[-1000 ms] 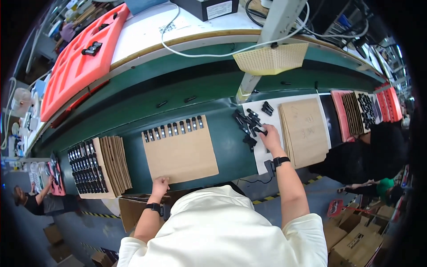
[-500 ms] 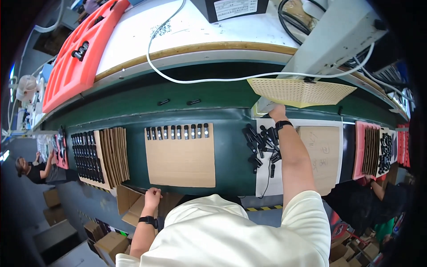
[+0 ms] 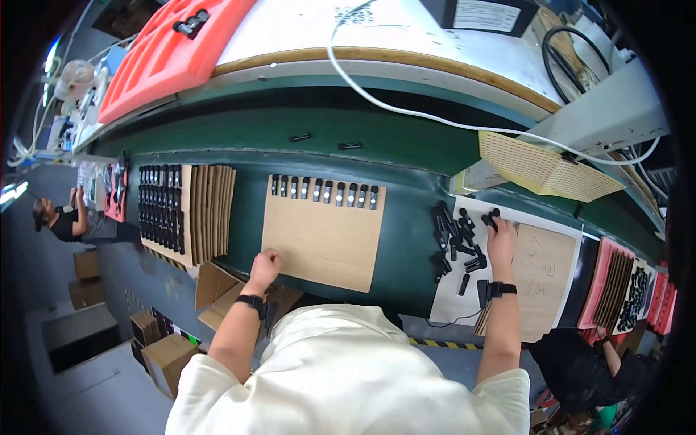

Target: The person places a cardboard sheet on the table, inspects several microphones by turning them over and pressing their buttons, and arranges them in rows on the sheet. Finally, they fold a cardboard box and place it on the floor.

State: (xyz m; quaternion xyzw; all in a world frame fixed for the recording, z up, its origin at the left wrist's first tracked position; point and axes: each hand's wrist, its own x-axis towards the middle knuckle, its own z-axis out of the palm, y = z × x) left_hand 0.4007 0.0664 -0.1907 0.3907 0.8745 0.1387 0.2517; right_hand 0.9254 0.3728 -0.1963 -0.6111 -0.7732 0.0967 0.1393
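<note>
My right hand (image 3: 502,245) is closed on small black stick-shaped devices (image 3: 491,217), which stick out past the fingertips; their exact number is hard to tell. To its left lies a loose pile of the same black devices (image 3: 455,235), partly on a white sheet. My left hand (image 3: 265,267) is closed, with nothing showing in it, at the lower left edge of a flat cardboard sheet (image 3: 322,246). Along the far edge of that sheet runs a neat row of several upright devices (image 3: 328,193), black at the top and lighter below.
Cardboard sheets (image 3: 215,210) stand on edge at left beside a filled board of devices (image 3: 161,206). Two loose devices (image 3: 350,146) lie farther back. A yellow perforated panel (image 3: 544,165) and white cable (image 3: 435,116) hang beyond the right hand. Co-workers are at both sides.
My right hand has come back from under the yellow panel toward me and now holds black devices. My left hand has moved up to the cardboard sheet's edge. The view has shifted.
</note>
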